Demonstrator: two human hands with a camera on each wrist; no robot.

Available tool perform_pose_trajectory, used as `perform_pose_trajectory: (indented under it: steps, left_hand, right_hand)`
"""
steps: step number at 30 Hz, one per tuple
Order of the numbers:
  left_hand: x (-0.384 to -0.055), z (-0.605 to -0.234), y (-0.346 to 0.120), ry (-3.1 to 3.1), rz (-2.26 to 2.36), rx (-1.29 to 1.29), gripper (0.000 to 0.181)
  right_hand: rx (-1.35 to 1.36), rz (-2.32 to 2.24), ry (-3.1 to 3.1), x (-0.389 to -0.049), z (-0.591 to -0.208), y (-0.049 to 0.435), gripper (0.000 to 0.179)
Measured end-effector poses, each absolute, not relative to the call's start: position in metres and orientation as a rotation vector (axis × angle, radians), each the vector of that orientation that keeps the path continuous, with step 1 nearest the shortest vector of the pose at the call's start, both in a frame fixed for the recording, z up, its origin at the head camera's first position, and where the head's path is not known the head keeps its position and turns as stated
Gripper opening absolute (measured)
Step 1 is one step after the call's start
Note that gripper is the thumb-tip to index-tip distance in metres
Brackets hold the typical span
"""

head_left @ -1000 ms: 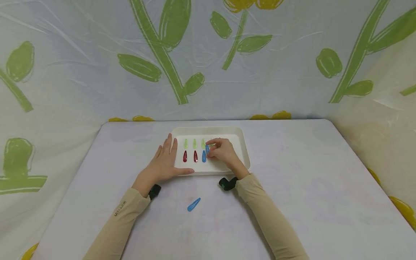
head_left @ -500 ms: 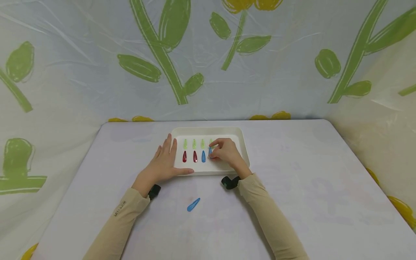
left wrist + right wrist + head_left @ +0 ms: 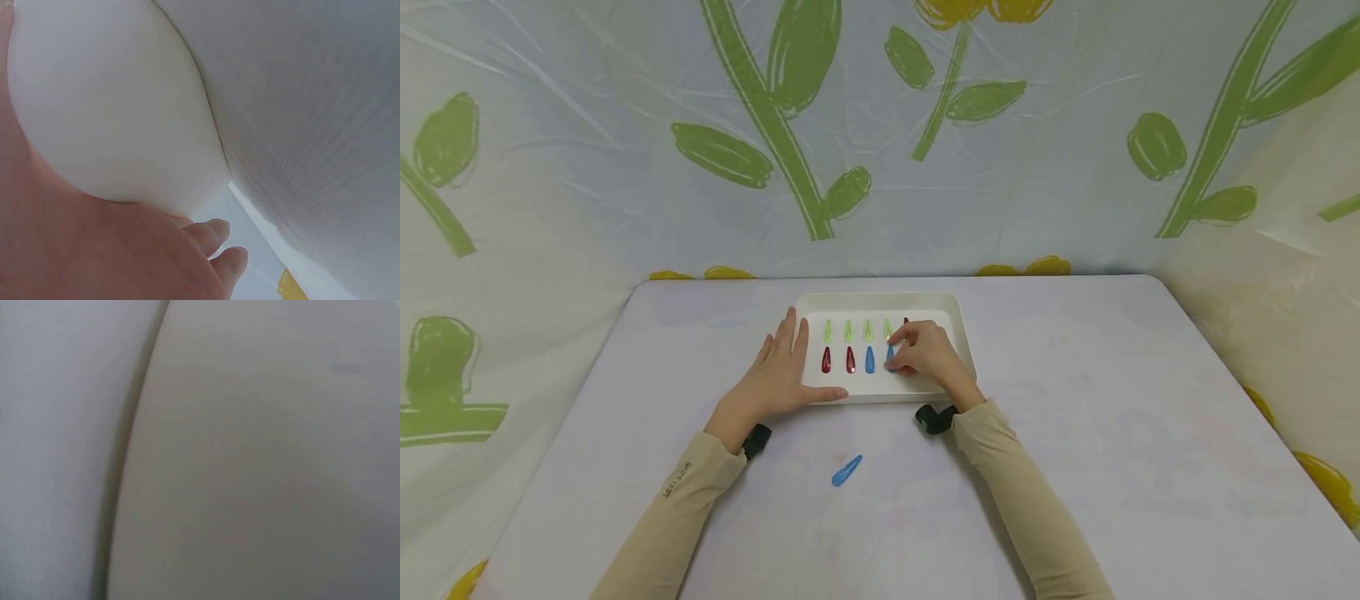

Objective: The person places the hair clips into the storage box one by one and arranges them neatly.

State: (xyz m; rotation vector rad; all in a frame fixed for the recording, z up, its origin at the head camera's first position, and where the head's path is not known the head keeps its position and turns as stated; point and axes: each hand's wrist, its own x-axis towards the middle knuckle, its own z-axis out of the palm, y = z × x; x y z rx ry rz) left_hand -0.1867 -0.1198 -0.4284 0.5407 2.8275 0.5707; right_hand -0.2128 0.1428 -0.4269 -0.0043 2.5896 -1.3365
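A white tray (image 3: 955,310) holds snap hair clips in two rows. In the back row are several green clips (image 3: 848,332) and a red clip (image 3: 906,320) mostly hidden by my right hand. Two red clips (image 3: 826,360) and a blue clip (image 3: 870,360) lie in the front row. To their right my right hand (image 3: 925,350) pinches another blue hair clip (image 3: 891,355) between thumb and fingers, low over the tray floor. My left hand (image 3: 781,373) spreads along the tray's left end, thumb at the front rim; the left wrist view shows its palm (image 3: 125,250) against the tray wall.
One more blue hair clip (image 3: 847,471) lies slanted on the pale tabletop (image 3: 1075,433), in front of the tray and between the forearms. A patterned curtain (image 3: 1037,192) stands behind the table's far edge. The right wrist view shows mainly the tray's outer wall (image 3: 250,456).
My right hand has shifted slightly right with the blue hair clip, which is now upright beside the other blue one. The red back-row clip shows at its tip. My left hand stays put.
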Motion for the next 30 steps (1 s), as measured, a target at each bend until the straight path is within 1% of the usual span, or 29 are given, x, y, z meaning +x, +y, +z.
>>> perform_pose_trajectory:
  steps: [6, 15, 30]
  left_hand:
    - [-0.1878, -0.4291, -0.1198, 2.823, 0.573, 0.542, 0.142]
    - [-0.1871, -0.4272, -0.119, 2.824, 0.575, 0.546, 0.141]
    - [-0.1862, -0.4256, -0.1192, 2.824, 0.572, 0.547, 0.14]
  right_hand:
    - [-0.017, -1.328, 2.588, -0.2131, -0.4269, 0.1431, 0.03]
    - [-0.008, -1.35, 2.595, -0.2119, -0.4255, 0.1423, 0.036]
    - [-0.004, -1.331, 2.598, -0.2126, -0.4259, 0.1434, 0.035]
